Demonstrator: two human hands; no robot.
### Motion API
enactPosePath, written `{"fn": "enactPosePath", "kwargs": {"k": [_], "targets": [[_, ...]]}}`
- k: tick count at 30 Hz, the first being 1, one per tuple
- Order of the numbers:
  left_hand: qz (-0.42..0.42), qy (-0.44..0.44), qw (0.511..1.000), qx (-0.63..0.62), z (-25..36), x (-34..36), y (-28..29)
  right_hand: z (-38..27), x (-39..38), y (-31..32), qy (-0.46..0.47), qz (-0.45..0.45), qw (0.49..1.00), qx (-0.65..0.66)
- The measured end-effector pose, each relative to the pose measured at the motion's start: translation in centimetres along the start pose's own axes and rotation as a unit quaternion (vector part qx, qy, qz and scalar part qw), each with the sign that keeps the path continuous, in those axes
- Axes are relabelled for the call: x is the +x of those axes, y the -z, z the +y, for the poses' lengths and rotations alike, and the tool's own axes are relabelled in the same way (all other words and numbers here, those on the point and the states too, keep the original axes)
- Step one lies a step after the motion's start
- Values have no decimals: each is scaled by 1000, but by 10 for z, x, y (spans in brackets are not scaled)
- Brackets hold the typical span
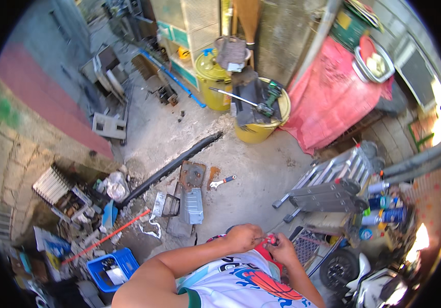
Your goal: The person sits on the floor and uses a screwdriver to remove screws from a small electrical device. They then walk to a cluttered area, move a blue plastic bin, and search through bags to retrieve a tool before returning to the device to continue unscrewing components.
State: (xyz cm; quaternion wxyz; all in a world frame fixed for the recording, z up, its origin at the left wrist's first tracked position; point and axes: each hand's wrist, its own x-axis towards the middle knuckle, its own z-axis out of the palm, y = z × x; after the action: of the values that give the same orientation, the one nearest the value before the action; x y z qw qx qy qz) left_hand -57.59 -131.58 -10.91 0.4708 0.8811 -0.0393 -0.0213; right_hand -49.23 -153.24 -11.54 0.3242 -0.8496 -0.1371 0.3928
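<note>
My left hand and my right hand are close together over my lap at the bottom centre. The right is closed on a small red object. The left has its fingers closed beside it, on something too small to make out. Beyond them on the concrete lie an adjustable wrench with a dark handle, a rusty metal plate, a ribbed silver metal piece and a small metal box-like piece.
A black pipe crosses the ground diagonally. Yellow drums, one bearing a power tool, stand behind. A folded ladder and a wheel are at right; rubble, a blue crate and an orange rod at left.
</note>
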Motion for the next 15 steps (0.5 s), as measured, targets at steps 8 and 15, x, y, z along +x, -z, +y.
{"fn": "enactPosePath", "kwargs": {"k": [8,15], "targets": [[160,81,982,-64,-39,33,46,-75,83,48,-29,-199,954,222],[149,144,978,-25,-80,91,104,-139,235,98,108,-414,904,-8]]}}
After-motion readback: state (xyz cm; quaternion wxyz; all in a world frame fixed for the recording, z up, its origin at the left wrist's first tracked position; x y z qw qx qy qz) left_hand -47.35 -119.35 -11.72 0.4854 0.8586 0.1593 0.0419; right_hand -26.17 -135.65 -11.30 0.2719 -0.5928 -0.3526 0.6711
